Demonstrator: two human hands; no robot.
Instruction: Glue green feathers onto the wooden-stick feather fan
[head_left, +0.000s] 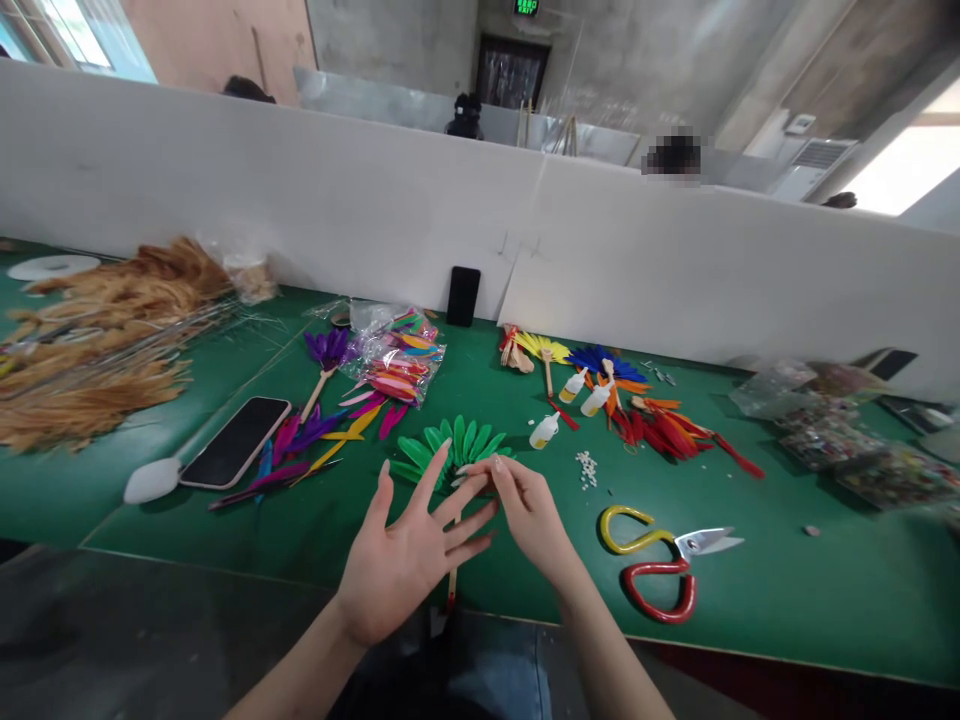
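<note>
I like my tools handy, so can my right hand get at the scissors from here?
Probably yes: the scissors lie uncovered on the green table, to the right of your right hand, and nothing seems to stand between. That hand is up at your left hand, though.

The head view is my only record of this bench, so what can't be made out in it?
All in the head view:
Green feather fan: centre and handle partly hidden by the left hand.
Right hand: anything between its fingertips is too small to tell.
White bottles: any label wording is too small to read.
Bags at right: contents blurred.
Brown fibres: cut off by the left edge.
</note>
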